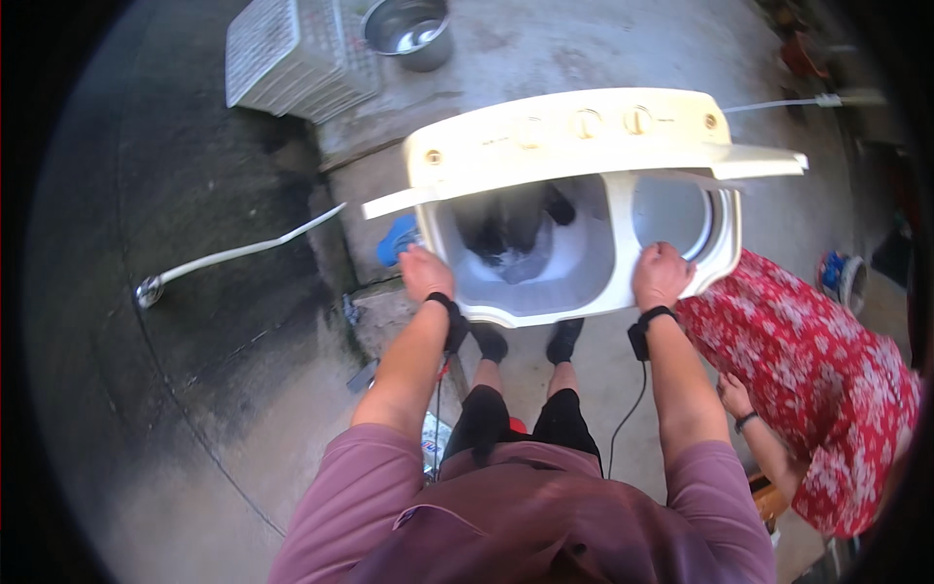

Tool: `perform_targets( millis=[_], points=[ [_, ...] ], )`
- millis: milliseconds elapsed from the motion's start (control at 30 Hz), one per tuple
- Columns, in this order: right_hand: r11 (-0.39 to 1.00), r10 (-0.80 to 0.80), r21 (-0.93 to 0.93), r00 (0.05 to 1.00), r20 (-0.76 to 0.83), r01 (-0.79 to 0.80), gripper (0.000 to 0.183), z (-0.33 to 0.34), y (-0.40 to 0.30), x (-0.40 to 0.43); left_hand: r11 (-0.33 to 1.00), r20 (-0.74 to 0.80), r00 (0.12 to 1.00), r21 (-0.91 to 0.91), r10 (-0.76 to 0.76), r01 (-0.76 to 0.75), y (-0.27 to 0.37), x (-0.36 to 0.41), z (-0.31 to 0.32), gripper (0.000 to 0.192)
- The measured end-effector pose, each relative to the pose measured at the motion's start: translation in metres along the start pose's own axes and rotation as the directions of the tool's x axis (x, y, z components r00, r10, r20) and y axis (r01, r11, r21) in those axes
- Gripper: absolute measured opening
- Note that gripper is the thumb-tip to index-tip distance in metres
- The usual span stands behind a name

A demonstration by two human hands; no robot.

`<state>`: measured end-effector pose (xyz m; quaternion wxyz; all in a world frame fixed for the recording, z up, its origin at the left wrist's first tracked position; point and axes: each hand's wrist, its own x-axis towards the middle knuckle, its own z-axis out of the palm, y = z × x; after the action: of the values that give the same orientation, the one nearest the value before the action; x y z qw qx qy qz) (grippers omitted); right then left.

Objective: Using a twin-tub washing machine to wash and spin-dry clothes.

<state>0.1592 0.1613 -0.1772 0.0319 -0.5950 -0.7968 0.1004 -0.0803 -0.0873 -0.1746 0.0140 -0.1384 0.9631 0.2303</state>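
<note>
A cream and white twin-tub washing machine (584, 135) stands in front of me with its lids raised. Dark wet cloth (503, 226) lies in the wider wash tub (584, 270), in what looks like water. My left hand (427, 274) grips the machine's left rim, its fingertips partly hidden. On the front rim by the round spin tub (671, 215), my right hand (662, 276) is closed over the edge with fingers curled. A black band with a cable is strapped to each of my wrists.
A person in a red floral garment (795, 379) is close on my right, one hand (733, 394) low. Beyond the machine are a white plastic basket (270, 58) and a metal pot (419, 55). A white hose (248, 248) extends over a dark, wet-looking floor. A blue object (396, 239) sits left of the machine.
</note>
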Motion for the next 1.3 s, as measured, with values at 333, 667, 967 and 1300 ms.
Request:
perform_targets(
  millis=[333, 667, 967, 1300],
  points=[
    [0.998, 0.048, -0.044, 0.993, 0.111, -0.043, 0.037, -0.004, -0.006, -0.009, 0.999, 0.111, 0.994, -0.051, -0.005, 0.011, 0.001, -0.002, -0.015, 0.044],
    [0.999, 0.02, -0.031, 0.999, 0.032, -0.019, 0.038, -0.004, -0.003, -0.008, 0.354, 0.232, 0.97, -0.915, 0.073, 0.193, -0.037, 0.091, -0.19, 0.026],
    [0.999, 0.02, -0.03, 0.999, 0.032, -0.019, 0.039, -0.007, 0.001, -0.01, 0.283, 0.188, 0.941, -0.953, 0.283, 0.105, -0.009, 0.083, -0.261, 0.03],
    [0.999, 0.039, 0.013, 0.998, -0.054, -0.038, 0.031, 0.003, 0.003, -0.013, 0.734, 0.342, 0.896, -0.678, 0.284, 0.026, -0.036, 0.075, -0.097, 0.021]
  ],
)
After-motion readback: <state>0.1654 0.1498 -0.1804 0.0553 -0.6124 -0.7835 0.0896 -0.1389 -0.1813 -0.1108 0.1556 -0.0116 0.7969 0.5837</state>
